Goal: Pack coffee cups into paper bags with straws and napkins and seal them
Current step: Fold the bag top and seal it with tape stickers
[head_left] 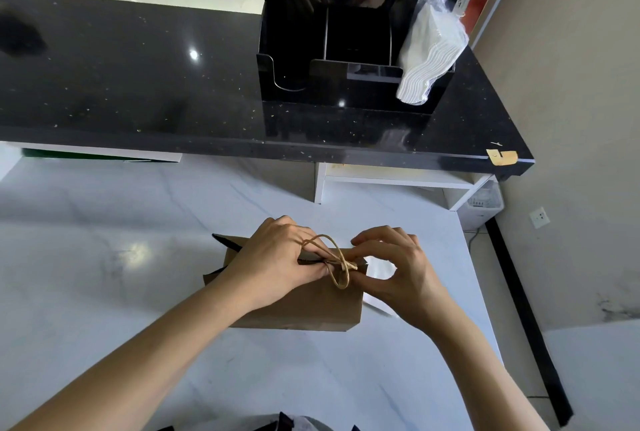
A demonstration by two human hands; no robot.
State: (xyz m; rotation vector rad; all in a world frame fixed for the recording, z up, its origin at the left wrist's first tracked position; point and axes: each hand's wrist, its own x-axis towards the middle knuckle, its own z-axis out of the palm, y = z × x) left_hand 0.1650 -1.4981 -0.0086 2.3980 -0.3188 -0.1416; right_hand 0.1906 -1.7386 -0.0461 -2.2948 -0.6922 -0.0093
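White counter (104, 292): paper bag's (304, 306) twine handles (337, 262) pinched between both hands' fingers (360, 278).

Both forearms reaching forward, left hand (277, 257) curled in a grip, right hand (391, 271) pinching with fingertips

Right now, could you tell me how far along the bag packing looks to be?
Late stage. The brown paper bag stands on the white counter with its top pressed nearly closed; its contents are hidden. The left hand holds the top together while the right hand pinches the twine handles. Sealing remains. Napkins sit in the black organizer.
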